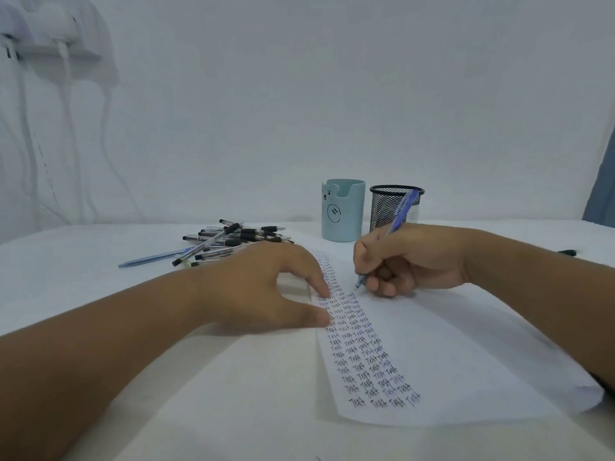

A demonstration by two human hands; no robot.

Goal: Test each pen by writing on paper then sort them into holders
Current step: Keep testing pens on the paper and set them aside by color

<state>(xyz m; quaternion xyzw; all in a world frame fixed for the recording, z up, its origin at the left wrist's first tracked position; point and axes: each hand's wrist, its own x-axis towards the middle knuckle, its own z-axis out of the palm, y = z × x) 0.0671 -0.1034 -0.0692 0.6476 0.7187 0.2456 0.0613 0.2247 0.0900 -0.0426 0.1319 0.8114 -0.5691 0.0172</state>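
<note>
Under the right hand (399, 261), blue pen (396, 227) in a closed writing grip, tip down on the paper (449, 361) beside the columns of "Test" marks. Left hand (266, 287) lies flat, fingers extended, pinning the sheet so it doesn't slide. Untested pen pile (229, 241) beyond the left hand. Blue cup (342, 211) and mesh holder (392, 207) just past the right hand, in easy reach for sorting.

The left hand (266, 287) lies palm down, forearm reaching in from the lower left, fingers (319, 284) relaxed and slightly spread, thumb and forefinger tips pressing flat. The right hand (402, 261) comes in from the right, its fingers curled in a writing pinch, seemingly with the heel resting down.
</note>
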